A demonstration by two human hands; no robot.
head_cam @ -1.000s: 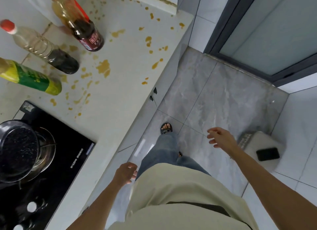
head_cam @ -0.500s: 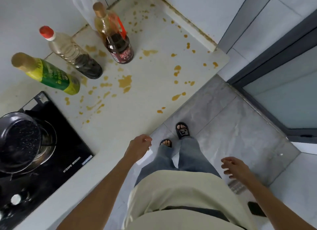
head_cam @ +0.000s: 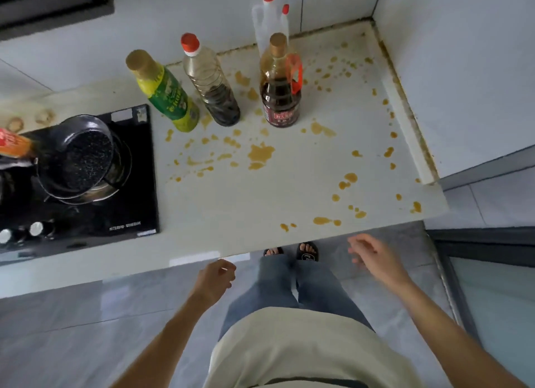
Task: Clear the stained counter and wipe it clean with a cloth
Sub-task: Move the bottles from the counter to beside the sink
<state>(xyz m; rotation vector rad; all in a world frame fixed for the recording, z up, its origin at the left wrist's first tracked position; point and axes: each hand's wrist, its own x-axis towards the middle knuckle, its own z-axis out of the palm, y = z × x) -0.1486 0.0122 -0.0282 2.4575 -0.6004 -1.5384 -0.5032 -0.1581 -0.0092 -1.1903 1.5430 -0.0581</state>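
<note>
Fingers [head_cam: 224, 267] of the left hand [head_cam: 212, 282] hang loosely curled, holding nothing, now below the table [head_cam: 231, 202] edge; the view has swung square to it. The right hand [head_cam: 373, 257] hangs relaxed, empty. Pan [head_cam: 76, 156], green bottle [head_cam: 166, 94], dark bottles [head_cam: 279, 86] stand among stains [head_cam: 260, 154].

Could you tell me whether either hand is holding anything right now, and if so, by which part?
Nothing is held. The left hand hangs loosely curled below the counter edge, and the right hand is open in the air.
</note>
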